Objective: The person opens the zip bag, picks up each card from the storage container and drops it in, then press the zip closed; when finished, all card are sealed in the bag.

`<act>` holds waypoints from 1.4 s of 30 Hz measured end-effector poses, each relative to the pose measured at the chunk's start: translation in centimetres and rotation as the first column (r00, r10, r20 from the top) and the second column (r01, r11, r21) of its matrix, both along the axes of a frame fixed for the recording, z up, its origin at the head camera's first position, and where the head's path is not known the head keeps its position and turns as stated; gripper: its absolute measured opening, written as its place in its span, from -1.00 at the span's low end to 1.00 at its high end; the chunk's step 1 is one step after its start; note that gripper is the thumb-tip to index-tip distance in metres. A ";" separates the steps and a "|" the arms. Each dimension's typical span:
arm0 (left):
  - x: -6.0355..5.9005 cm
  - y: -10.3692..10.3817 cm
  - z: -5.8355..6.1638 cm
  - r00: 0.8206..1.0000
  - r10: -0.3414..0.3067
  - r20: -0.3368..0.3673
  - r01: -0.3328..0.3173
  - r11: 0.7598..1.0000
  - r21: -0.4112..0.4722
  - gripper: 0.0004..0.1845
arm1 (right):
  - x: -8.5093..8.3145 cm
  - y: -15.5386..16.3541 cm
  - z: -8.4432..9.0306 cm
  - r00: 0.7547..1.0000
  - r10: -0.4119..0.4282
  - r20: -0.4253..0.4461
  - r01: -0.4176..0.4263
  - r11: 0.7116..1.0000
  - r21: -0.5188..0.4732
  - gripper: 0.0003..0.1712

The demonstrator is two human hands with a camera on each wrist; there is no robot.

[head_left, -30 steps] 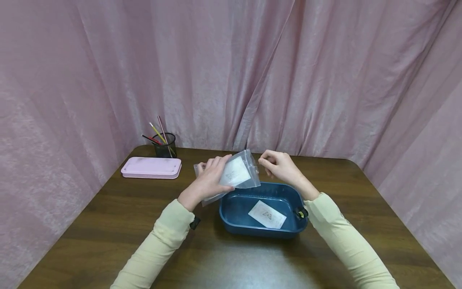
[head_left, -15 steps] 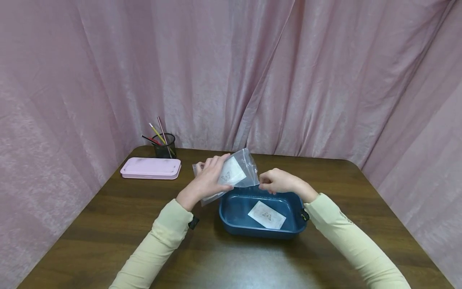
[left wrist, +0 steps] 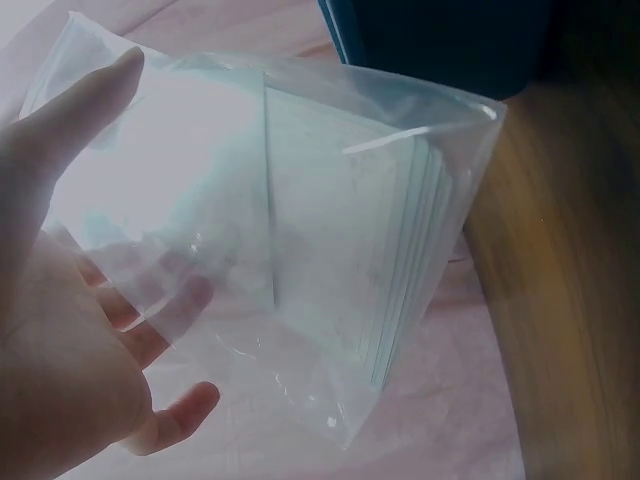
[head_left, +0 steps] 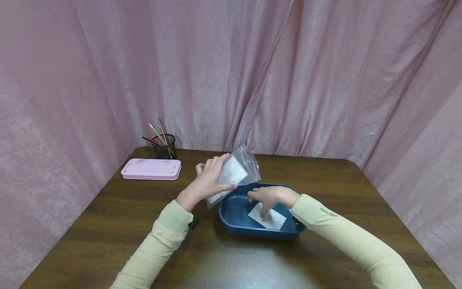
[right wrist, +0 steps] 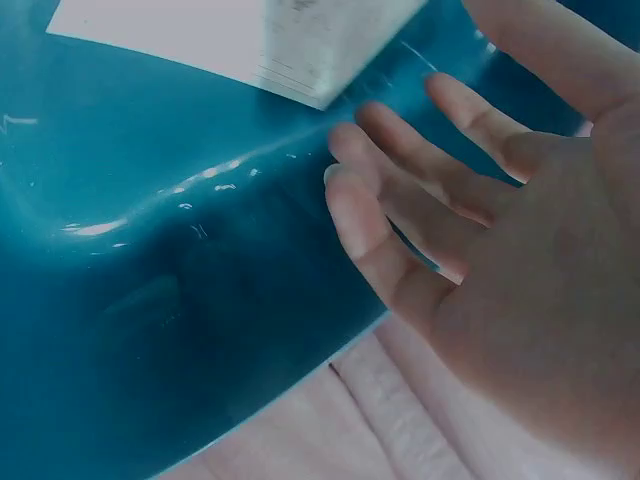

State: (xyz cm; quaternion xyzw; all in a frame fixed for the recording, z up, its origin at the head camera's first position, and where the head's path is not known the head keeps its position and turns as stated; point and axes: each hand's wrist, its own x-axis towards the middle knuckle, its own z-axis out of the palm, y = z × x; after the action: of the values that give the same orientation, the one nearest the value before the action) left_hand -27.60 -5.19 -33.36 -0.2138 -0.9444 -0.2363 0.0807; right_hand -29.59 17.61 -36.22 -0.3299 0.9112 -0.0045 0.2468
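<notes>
Two hands we log over a brown worktop [head_left: 108, 224]. Left hand [head_left: 207, 182] grips a clear plastic bag [head_left: 236, 172], tilted above the near-left rim of a blue tray [head_left: 231, 218]. Right hand [head_left: 268, 197] reaches into the tray, fingers [head_left: 262, 209] relaxed and spread, tips at a white card [head_left: 272, 218] lying flat on the tray floor. Left wrist view alone shows us several cards stacked inside the bag [left wrist: 380, 230]. Head view alone shows us a pink case [head_left: 150, 168] and pen cup [head_left: 165, 146], well apart.
</notes>
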 end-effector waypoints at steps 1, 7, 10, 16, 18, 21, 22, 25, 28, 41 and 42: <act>0.0 0.0 0.0 1.000 0.001 0.002 -0.001 1.000 0.001 0.07 | 0.0 -0.2 -0.2 1.000 0.006 -0.014 -0.006 1.000 0.020 -0.32; 0.1 -0.1 0.0 1.000 0.002 0.007 -0.002 1.000 0.009 0.07 | 0.2 -0.8 -1.0 0.992 0.066 -0.112 -0.049 0.988 0.146 -0.16; 0.2 -0.2 0.1 1.000 -0.002 0.004 0.002 1.000 0.011 0.08 | 0.1 -0.9 -1.0 0.986 0.081 -0.145 -0.053 0.981 0.189 -0.06; 0.2 -0.2 0.2 1.000 -0.008 0.000 0.008 1.000 0.009 0.08 | -0.1 -1.0 -1.2 0.971 0.132 -0.201 -0.080 0.966 0.247 -0.12; 0.2 -0.3 0.2 1.000 -0.008 0.003 0.008 1.000 0.009 0.08 | 0.0 -1.0 -1.3 0.962 0.149 -0.230 -0.091 0.965 0.245 -0.25; 0.2 -0.3 0.2 1.000 -0.003 0.007 0.003 1.000 0.009 0.07 | 0.0 -0.9 -1.2 0.952 0.142 -0.270 -0.086 0.974 0.208 -0.51; 0.2 -0.3 0.2 1.000 -0.002 0.008 0.002 1.000 0.008 0.07 | 0.0 -0.8 -1.2 0.950 0.135 -0.281 -0.082 0.978 0.193 -0.58; 0.3 -0.4 0.2 1.000 0.003 0.003 -0.003 1.000 0.000 0.06 | -0.1 -0.7 -0.6 0.953 0.098 -0.286 -0.063 0.990 0.129 -0.76; 0.3 -0.5 0.3 1.000 0.006 -0.008 -0.006 1.000 -0.014 0.05 | -0.2 -0.5 0.1 0.961 0.070 -0.269 -0.055 0.997 0.061 -0.75; 0.3 -1.0 0.0 0.998 -0.012 -0.054 0.009 0.998 -0.060 -0.03 | -0.5 2.1 2.9 0.978 0.046 -0.205 -0.074 0.989 -0.129 -0.83; 0.3 -1.1 -0.1 0.998 -0.012 -0.056 0.009 0.998 -0.059 -0.03 | -0.5 2.3 3.1 0.978 0.039 -0.207 -0.070 0.987 -0.146 -0.83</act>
State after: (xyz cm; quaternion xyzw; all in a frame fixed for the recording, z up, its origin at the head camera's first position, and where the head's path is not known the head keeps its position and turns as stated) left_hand -27.30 -6.28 -33.42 -0.2276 -0.9472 -0.2026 0.0999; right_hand -30.10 19.95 -33.15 -0.3713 0.9193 -0.0335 0.1265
